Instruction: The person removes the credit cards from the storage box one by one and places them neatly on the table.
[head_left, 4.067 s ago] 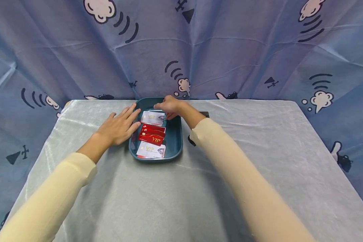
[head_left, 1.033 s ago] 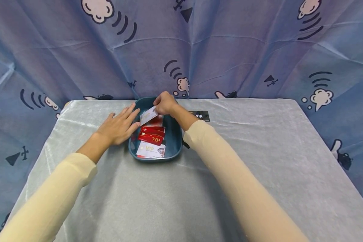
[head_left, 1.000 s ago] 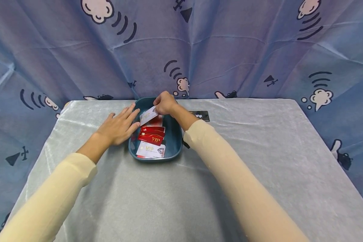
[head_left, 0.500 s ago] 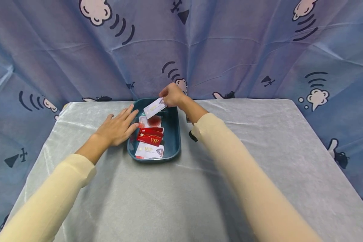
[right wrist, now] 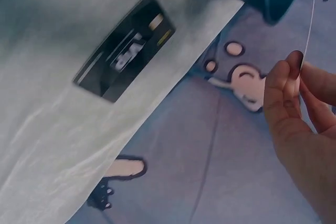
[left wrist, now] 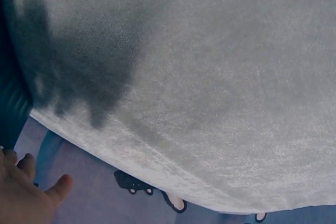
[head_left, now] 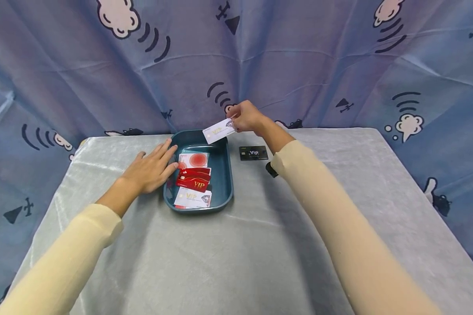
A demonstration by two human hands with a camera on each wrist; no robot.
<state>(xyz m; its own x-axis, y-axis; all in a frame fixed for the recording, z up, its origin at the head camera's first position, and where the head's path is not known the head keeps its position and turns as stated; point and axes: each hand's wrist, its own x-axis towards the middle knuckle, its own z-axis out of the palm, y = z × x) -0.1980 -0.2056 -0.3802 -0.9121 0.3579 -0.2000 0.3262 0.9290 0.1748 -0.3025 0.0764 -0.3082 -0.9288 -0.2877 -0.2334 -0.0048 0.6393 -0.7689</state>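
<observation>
My right hand (head_left: 247, 117) pinches a white VIP card (head_left: 217, 131) by its right end, above the far right rim of a dark teal tray (head_left: 222, 183). In the right wrist view that card appears edge-on as a thin line between thumb and fingers. My left hand (head_left: 150, 170) rests at the tray's left rim with its fingers extended; the left wrist view catches only part of it. Inside the tray lie a white card with red circles (head_left: 193, 160), overlapping red VIP cards (head_left: 194, 182) and another white VIP card (head_left: 193, 197) over something red.
A black VIP card (head_left: 254, 152) lies flat on the grey cloth-covered table (head_left: 205, 262), right of the tray. Behind the table's far edge hangs a blue-purple patterned curtain (head_left: 291, 65). A small dark object (head_left: 272, 169) shows beside the right cuff.
My right hand has lifted the white VIP card out of the tray and carried it up and to the right. The card with red circles is now uncovered. My left hand stays at the rim.
</observation>
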